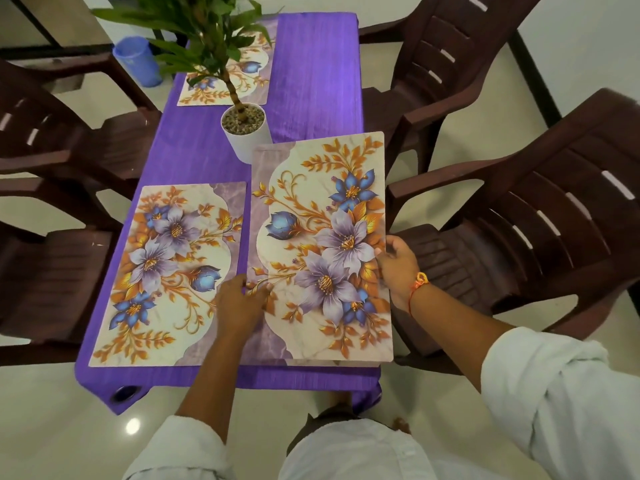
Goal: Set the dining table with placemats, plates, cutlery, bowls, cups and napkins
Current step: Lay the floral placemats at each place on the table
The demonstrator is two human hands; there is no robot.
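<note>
Here, arms outstretched, left hand (pixel 242 299) and right hand (pixel 397 268) grip opposite edges of the placemat (pixel 322 216).

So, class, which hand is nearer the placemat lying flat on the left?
Left. The left hand is at that placemat's right edge; the right hand grips the second placemat's far right edge, beyond it.

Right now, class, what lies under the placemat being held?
Purple tablecloth shows around the placemat; its far corner hides part of the white pot. Anything directly beneath is covered.
</note>
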